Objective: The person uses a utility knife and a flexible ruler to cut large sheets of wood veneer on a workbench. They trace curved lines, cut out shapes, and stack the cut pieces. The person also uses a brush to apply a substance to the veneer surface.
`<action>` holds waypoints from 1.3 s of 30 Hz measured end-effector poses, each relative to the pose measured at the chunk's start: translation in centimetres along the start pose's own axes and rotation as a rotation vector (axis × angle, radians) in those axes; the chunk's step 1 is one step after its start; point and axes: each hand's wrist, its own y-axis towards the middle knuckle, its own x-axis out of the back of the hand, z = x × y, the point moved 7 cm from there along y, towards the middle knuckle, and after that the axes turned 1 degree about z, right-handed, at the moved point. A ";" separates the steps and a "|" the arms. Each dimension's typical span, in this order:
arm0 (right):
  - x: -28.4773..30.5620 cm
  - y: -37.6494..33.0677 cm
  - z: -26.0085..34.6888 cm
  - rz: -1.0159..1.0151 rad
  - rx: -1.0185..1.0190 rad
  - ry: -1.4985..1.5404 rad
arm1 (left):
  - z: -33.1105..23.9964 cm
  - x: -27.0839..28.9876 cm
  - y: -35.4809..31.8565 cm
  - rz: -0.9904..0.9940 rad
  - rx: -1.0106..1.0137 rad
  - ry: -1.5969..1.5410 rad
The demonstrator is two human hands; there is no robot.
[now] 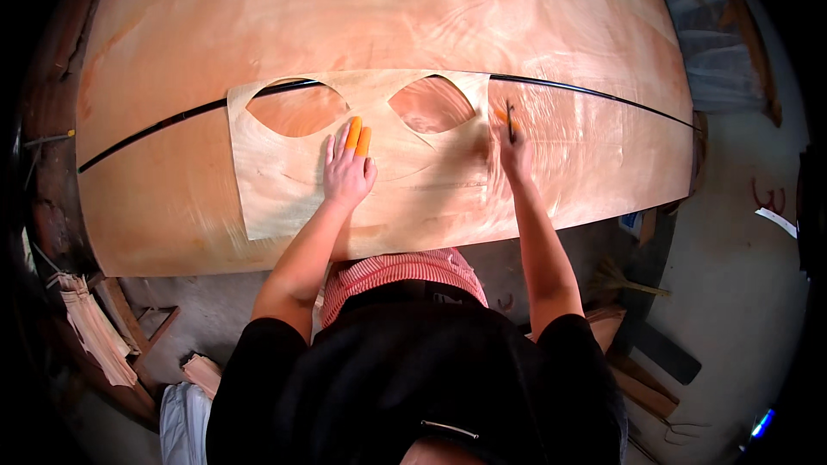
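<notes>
A pale thin wood veneer sheet (284,181) with two leaf-shaped openings lies over a larger reddish veneer surface (413,9). My left hand (347,174) rests flat on the pale sheet, just below and between the openings. Its fingers are stretched out, and two of them wear orange finger covers. Just past the sheet's right edge, my right hand (516,155) is closed around a slim dark tool (511,123); its exact kind is too small to tell. Some orange shows at that hand's fingers too.
A long thin black strip (164,125) crosses the surface from side to side, partly under the pale sheet. Bundled veneer strips (93,327) stand at the lower left. A brush-like bundle (610,280) and a dark flat panel (665,351) lie at the lower right. Clear plastic sheeting (719,47) hangs at the upper right.
</notes>
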 end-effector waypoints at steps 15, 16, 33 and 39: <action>-0.4 4.5 5.5 -0.027 0.002 0.468 | -0.1 0.7 -0.5 -0.105 -0.147 -0.211; 0.6 3.3 5.1 -0.026 -0.033 0.415 | -0.3 1.0 -0.4 -0.117 -0.152 -0.225; 7.6 -21.4 24.5 0.910 0.599 0.646 | 0.2 -0.2 -1.4 -0.155 -0.198 -0.169; 8.6 -26.7 26.4 0.898 0.569 0.749 | -1.2 0.0 -1.4 0.177 -0.090 -0.049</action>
